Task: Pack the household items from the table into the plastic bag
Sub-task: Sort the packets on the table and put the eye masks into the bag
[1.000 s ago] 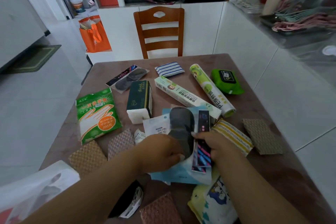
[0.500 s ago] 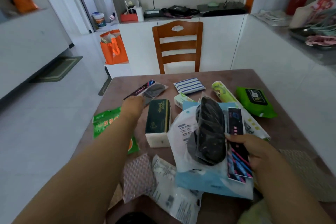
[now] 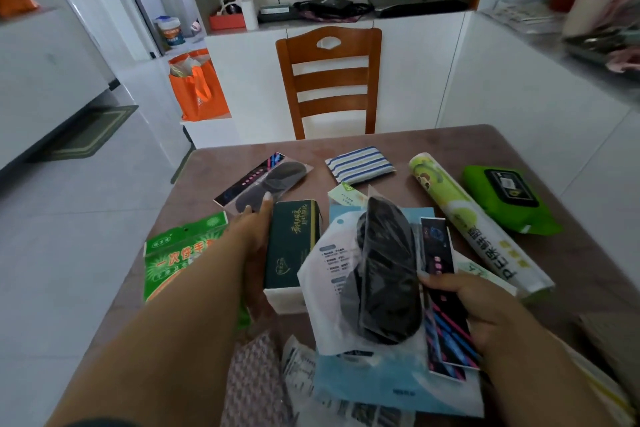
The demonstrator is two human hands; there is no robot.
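Note:
My right hand (image 3: 485, 315) grips a stack held above the table: a black eye mask in a clear packet (image 3: 381, 274) with a striped card (image 3: 438, 270), a white pouch (image 3: 325, 288) and a light blue packet (image 3: 398, 385) beneath. My left hand (image 3: 254, 246) lies along the left side of a dark green tissue pack (image 3: 294, 246), touching it with fingers stretched out. A second eye mask packet (image 3: 266, 184) lies just beyond those fingertips. The plastic bag is out of view.
On the brown table (image 3: 450, 142) lie a striped cloth (image 3: 360, 165), a cling-wrap roll (image 3: 474, 225), a green wipes pack (image 3: 509, 198), a green gloves packet (image 3: 180, 253) and a pink scouring pad (image 3: 256, 381). A wooden chair (image 3: 332, 80) stands behind it, and an orange bag (image 3: 197, 90) is on the floor.
My left hand let go of the stack, reached toward the far eye mask packet, then drew back beside the tissue pack. My right hand lifted the stack off the table.

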